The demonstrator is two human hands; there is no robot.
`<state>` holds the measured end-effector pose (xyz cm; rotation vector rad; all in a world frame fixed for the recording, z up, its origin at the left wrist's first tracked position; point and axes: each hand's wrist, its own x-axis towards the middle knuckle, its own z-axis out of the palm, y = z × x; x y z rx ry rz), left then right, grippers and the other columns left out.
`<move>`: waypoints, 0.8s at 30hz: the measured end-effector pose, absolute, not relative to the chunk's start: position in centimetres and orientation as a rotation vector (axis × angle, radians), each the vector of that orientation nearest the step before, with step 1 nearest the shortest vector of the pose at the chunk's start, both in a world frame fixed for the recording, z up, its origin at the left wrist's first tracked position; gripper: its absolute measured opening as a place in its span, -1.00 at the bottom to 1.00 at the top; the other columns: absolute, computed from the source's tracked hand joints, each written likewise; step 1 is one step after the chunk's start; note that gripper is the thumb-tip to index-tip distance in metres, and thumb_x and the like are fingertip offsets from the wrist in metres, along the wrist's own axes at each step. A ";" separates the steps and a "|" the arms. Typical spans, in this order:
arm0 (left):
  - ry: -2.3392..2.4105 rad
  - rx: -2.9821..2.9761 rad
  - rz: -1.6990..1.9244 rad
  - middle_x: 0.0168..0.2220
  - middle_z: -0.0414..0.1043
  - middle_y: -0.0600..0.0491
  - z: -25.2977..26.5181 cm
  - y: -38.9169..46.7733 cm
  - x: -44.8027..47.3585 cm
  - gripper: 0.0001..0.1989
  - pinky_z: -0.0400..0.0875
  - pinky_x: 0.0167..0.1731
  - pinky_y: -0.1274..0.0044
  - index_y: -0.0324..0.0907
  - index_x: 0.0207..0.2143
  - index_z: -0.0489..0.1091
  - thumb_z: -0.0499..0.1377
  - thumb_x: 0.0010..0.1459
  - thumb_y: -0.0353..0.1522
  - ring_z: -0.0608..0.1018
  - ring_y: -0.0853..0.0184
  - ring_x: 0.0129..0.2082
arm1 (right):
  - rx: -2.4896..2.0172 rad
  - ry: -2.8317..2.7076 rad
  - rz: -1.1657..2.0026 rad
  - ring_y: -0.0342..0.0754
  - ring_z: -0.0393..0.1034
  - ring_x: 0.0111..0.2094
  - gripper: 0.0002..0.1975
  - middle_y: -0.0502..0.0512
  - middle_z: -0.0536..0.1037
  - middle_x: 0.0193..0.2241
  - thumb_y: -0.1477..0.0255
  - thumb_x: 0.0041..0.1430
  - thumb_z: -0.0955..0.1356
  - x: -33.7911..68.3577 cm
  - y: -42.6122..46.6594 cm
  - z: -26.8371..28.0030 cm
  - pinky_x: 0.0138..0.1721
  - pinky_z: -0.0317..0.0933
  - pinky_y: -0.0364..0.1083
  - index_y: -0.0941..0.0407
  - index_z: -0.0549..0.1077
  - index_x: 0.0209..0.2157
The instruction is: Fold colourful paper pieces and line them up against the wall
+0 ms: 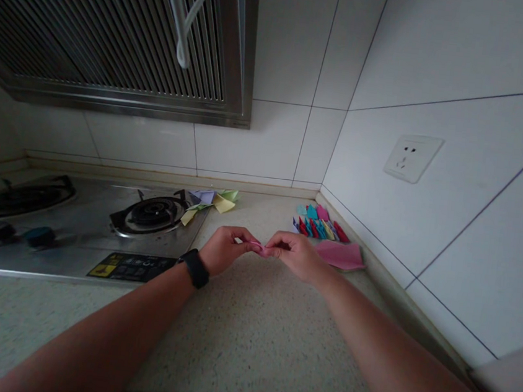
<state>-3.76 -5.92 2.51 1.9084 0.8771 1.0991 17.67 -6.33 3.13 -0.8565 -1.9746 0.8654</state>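
Pinched between both my hands, just above the countertop, is a small folded piece of pink paper (262,250). My left hand (228,248), with a black watch (195,268) on its wrist, grips the paper's left end between thumb and fingertips. On the right end, my right hand (297,254) closes in the same pinch. Fingers cover much of the paper, so its exact folded shape is hidden. A larger flat pink sheet (342,255) lies just beyond my right hand. Behind it stand several small folded paper pieces (318,228) in red, blue, yellow and pink.
Several yellow, green and purple paper pieces (214,200) lie at the right edge of the gas stove (82,258). A range hood (119,37) hangs above it. The tiled wall with a socket (414,158) bounds the speckled countertop (255,345) on the right.
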 end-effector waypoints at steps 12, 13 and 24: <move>0.950 1.800 1.100 -0.44 0.57 -0.01 3.5 -6.4 -3.5 -0.75 0.30 -0.53 0.59 -0.23 -0.36 0.56 0.30 0.04 -0.21 0.46 0.41 -0.50 | -1.035 -1.922 0.629 -0.14 0.34 -0.46 -0.85 0.03 0.52 -0.49 0.35 0.13 0.38 17.1 -6.4 3.1 -0.43 0.18 -0.16 0.15 0.49 -0.40; 0.942 1.800 1.112 -0.45 0.57 -0.01 3.5 -6.5 -3.5 -0.76 0.31 -0.52 0.59 -0.22 -0.36 0.57 0.30 0.04 -0.21 0.46 0.41 -0.50 | -1.013 -1.926 0.640 -0.15 0.33 -0.47 -0.84 0.02 0.51 -0.49 0.33 0.14 0.38 17.1 -6.5 3.0 -0.44 0.17 -0.17 0.15 0.48 -0.39; 0.959 1.782 1.107 -0.54 0.47 0.06 2.9 -6.3 -3.5 -0.75 0.27 -0.57 0.63 -0.27 -0.38 0.50 0.32 0.01 -0.23 0.40 0.47 -0.58 | -0.887 -1.996 0.667 -0.14 0.35 -0.40 -0.85 0.03 0.52 -0.42 0.34 0.17 0.37 18.0 -6.1 2.7 -0.35 0.22 -0.15 0.13 0.50 -0.30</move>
